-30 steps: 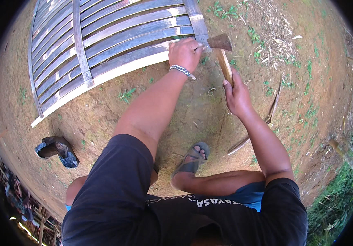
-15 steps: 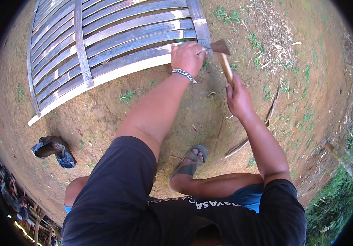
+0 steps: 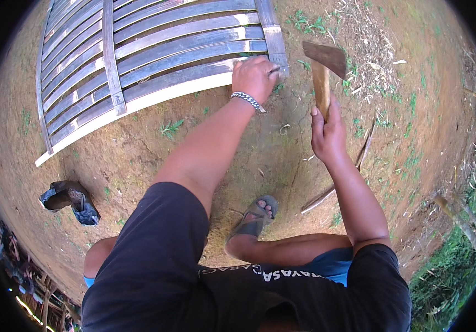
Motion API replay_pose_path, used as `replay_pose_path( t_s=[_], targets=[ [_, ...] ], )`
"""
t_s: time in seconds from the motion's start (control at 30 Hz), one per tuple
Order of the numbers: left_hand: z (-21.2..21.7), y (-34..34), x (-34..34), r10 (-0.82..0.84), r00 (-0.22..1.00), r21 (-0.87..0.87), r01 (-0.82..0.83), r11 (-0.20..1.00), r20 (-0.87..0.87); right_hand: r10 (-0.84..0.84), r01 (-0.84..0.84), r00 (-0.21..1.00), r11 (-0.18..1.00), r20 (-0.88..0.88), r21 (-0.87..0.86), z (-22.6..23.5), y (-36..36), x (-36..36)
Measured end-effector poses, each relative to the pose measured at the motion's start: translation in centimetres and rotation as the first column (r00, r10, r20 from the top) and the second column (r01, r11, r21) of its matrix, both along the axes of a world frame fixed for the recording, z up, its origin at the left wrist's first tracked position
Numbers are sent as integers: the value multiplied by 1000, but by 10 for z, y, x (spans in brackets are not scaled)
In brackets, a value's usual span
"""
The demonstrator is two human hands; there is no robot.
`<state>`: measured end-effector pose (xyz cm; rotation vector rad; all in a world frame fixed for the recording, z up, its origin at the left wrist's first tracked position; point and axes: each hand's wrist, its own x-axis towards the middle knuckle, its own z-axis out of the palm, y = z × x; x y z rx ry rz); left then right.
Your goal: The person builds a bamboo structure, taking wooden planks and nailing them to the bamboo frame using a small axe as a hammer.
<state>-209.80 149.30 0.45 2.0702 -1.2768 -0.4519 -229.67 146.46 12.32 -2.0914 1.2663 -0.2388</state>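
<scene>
Nearest the camera, a black short-sleeved shirt fills the lower frame, with blue shorts and a bent bare leg ending in a grey strapped sandal flat on the packed brown earth. To the left on that dirt lies a crumpled black plastic bag, glossy and creased.

Farther out, the right hand is wrapped tight round the pale, smooth wooden handle of a hatchet — its dull, rust-brown wedge head is raised above the ground, just right of the panel's corner and apart from it. The left hand, a silver chain bracelet at the wrist, is closed over the lower corner of a panel of weathered grey bamboo slats, fingers pinching a small dark thing too small to tell. The slats run long and slightly curved, crossed by flat battens — the nearest edge strip is paler, freshly cut. A thin stick lies on the ground right of the sandal. Beyond, dry chaff and sparse grass tufts scatter the soil.
</scene>
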Motion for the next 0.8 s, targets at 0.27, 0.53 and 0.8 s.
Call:
replay_pose_path(
  t_s=[0.27,0.53,0.8],
  targets=[
    [25,15,23,-398,838,477,195,857,373,84,-88,990,996,-114,-31,-20,3,-7],
    [26,14,21,-456,812,516,232,824,364,188,-189,951,982,-244,21,-27,-4,-12],
    [26,16,26,-453,818,515,234,825,354,115,-86,956,989,270,-117,-4,-16,-8]
  ],
)
